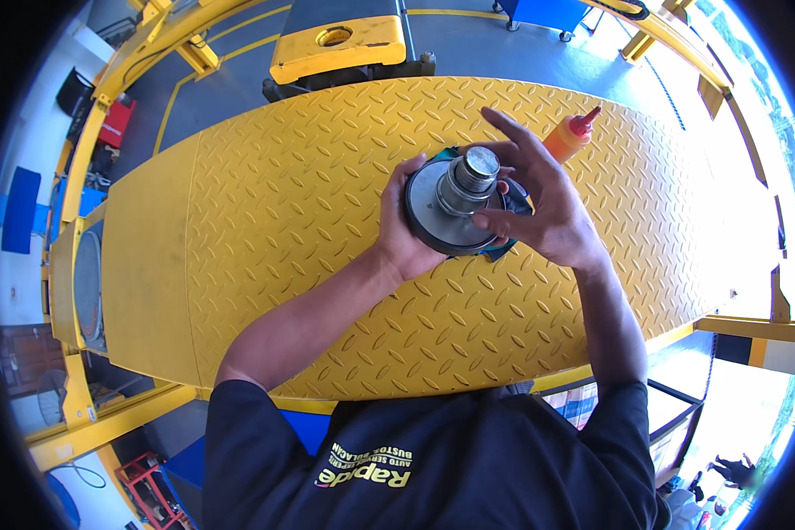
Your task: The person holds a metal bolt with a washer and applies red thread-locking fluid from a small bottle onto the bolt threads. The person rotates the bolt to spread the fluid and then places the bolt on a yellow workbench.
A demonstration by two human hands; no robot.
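A round lift pad (433,215) with a dark rim and a threaded metal stem (468,181) is held stem-up over the yellow tread plate. My left hand (404,234) grips its left edge, fingers wrapped around the rim. On the stem's right side is my right hand (543,199), its fingers spread and the index stretched upward. The right thumb is close by the stem's base; whether it touches cannot be made out. Dark green cloth (501,253) shows beneath the pad, partly hidden by it. Beyond my right hand stands an orange squeeze bottle (567,140) with a red nozzle.
The yellow diamond-pattern plate (309,230) spreads under both arms. Past its far edge sits a yellow block with a round hole (336,49). Yellow frame posts (97,150) rise at the sides. A blue wheeled cart (543,12) is at the far right.
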